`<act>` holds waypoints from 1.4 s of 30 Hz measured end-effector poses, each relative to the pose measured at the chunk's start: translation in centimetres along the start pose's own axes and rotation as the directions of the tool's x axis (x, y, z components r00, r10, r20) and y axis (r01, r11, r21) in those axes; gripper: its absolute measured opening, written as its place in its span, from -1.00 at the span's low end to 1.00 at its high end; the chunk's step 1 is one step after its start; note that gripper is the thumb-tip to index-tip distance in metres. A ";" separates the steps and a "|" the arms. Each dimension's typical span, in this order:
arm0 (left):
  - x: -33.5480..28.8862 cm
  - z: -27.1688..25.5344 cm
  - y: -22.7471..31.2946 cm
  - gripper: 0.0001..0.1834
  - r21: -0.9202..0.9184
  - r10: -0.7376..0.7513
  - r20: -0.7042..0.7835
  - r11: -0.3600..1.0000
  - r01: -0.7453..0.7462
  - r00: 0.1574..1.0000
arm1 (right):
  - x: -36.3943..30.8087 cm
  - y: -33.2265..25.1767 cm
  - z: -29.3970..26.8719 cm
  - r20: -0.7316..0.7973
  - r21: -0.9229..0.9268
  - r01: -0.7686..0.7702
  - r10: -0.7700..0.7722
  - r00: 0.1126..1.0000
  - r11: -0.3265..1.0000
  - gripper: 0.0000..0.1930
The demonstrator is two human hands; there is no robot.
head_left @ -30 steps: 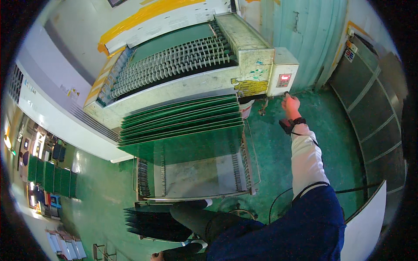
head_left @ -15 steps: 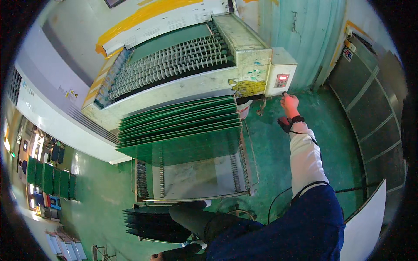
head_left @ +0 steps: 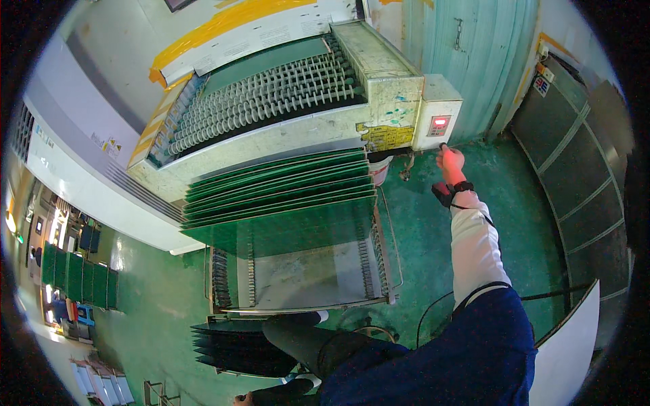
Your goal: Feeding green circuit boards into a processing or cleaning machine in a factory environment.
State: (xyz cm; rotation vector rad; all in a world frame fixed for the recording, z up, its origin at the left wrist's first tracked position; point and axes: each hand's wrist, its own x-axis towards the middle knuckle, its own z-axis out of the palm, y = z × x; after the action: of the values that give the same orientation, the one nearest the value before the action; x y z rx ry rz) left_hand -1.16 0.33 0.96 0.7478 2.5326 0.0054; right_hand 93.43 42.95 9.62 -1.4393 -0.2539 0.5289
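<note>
White control box — upright, red-lit display, small dark knob below

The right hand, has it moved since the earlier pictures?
No, not visibly. Judged against the white control box, the right hand stays by its lower edge; both shifted slightly left together in the picture, suggesting camera movement.

Glossy green floor with a pale shine, off-white wall at upper left, pale blue ribbed wall with a hanging chain, dark grey panelled sheet standing at right, blue stool and bright lamp far left.
</note>
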 end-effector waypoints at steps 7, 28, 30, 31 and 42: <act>-2.4 -1.1 5.5 -0.26 -0.139 -0.015 0.167 0.989 0.039 0.986 | -0.4 2.4 -2.9 0.201 -0.074 -0.091 0.104 0.974 0.993 -0.73; -1.8 0.1 2.2 -0.39 -0.032 0.087 -0.242 0.995 -0.098 0.966 | -34.7 -10.6 17.4 0.933 0.154 0.836 -0.355 0.051 0.527 -0.74; -1.7 -0.2 2.0 -0.40 -0.020 0.087 -0.189 0.995 -0.093 0.978 | -36.5 -9.7 18.4 0.949 0.140 0.903 -0.315 -0.006 0.407 -0.65; -1.7 -0.1 1.7 -0.40 -0.035 0.071 -0.194 0.996 -0.079 0.978 | -37.3 -9.3 18.8 0.950 0.156 0.905 -0.310 -0.029 0.395 -0.64; -2.0 -0.9 2.6 -0.48 -0.031 -0.030 -0.152 0.999 0.025 0.988 | -39.8 -7.6 20.6 0.936 0.198 0.958 -0.329 -0.122 0.208 -0.65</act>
State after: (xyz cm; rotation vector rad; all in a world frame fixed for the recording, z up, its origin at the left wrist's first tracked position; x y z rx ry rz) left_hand 1.16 1.63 3.01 0.7262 2.6816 0.0933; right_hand 50.91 41.13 25.63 -1.1101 -2.2952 0.1186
